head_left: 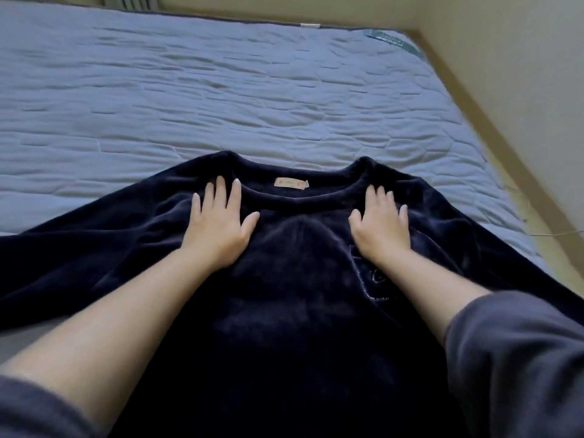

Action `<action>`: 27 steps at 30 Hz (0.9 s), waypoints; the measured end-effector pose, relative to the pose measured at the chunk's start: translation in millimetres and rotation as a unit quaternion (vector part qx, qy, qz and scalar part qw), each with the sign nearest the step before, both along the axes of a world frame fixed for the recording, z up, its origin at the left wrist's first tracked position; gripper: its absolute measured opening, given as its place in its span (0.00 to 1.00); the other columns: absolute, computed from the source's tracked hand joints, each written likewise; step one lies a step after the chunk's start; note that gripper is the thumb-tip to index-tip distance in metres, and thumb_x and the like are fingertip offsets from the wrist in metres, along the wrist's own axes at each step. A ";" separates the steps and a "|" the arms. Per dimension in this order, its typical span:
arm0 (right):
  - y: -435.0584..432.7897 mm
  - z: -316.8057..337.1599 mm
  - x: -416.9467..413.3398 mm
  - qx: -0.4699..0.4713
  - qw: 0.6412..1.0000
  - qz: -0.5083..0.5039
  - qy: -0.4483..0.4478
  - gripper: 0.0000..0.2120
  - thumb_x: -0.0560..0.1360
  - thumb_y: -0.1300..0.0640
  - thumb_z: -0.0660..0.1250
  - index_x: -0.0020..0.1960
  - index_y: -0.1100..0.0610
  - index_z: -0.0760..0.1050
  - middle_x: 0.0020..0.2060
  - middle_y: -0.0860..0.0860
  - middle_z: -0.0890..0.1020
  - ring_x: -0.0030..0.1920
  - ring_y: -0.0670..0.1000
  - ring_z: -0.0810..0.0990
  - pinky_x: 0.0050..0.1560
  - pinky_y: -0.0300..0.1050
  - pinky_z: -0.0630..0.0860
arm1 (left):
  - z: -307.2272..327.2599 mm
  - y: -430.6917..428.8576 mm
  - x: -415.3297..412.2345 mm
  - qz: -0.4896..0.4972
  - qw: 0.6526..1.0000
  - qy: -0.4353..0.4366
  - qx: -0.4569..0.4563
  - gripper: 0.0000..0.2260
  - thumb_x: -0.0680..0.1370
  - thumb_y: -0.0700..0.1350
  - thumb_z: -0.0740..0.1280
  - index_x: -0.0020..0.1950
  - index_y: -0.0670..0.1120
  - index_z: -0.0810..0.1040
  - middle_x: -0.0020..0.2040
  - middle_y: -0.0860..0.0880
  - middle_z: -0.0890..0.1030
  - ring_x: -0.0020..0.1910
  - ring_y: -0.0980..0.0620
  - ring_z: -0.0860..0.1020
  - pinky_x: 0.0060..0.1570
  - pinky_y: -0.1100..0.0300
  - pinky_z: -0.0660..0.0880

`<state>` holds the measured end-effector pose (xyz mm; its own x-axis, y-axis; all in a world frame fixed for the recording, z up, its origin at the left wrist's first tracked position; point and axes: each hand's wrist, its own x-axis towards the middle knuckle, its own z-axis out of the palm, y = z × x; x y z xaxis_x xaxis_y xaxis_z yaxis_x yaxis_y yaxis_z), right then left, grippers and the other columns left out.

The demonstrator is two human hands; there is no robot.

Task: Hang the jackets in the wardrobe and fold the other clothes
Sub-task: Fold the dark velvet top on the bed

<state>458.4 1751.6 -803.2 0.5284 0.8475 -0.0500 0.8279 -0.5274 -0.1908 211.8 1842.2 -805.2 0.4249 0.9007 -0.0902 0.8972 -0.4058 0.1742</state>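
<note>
Navy fleece sweatshirt (284,311) lies flat at the mattress's (221,99) near edge; left hand (218,226) and right hand (380,229) press it, fingers spread wide, beside the collar.

The person wears a dark grey top; its left sleeve (38,409) and right sleeve (518,358) sit bunched near the elbows, baring both forearms. The left grip (218,229) and right grip (380,229) have longish nails.
</note>
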 end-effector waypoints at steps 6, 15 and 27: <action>-97.1 -10.6 -72.3 0.011 0.996 0.088 -0.019 0.27 0.80 0.46 0.50 0.78 0.48 0.51 0.78 0.51 0.49 0.78 0.53 0.44 0.74 0.61 0.40 | -7.5 -122.3 -72.1 -0.086 0.994 0.050 0.052 0.32 0.78 0.63 0.41 0.78 0.49 0.51 0.79 0.45 0.50 0.78 0.45 0.48 0.72 0.40 0.44; -117.6 -11.2 -93.4 -0.103 0.991 0.078 -0.034 0.28 0.81 0.44 0.46 0.78 0.48 0.44 0.78 0.52 0.43 0.77 0.56 0.41 0.74 0.63 0.41 | -13.3 -141.5 -84.4 -0.034 0.995 0.089 0.018 0.29 0.80 0.59 0.49 0.79 0.51 0.50 0.79 0.45 0.48 0.78 0.45 0.47 0.73 0.41 0.44; -362.9 39.2 -130.0 -0.224 0.973 0.043 -0.017 0.29 0.80 0.45 0.49 0.79 0.50 0.47 0.78 0.50 0.46 0.78 0.53 0.44 0.75 0.59 0.45 | 51.6 -328.5 -232.0 0.159 0.983 0.047 -0.075 0.27 0.79 0.47 0.63 0.77 0.46 0.61 0.76 0.37 0.58 0.73 0.37 0.61 0.66 0.38 0.62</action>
<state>328.4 1388.7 -764.1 0.4636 0.7858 -0.4095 0.8747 -0.4796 0.0701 -20.2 1513.8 -753.6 0.1073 0.9605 -0.2568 0.9896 -0.0782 0.1209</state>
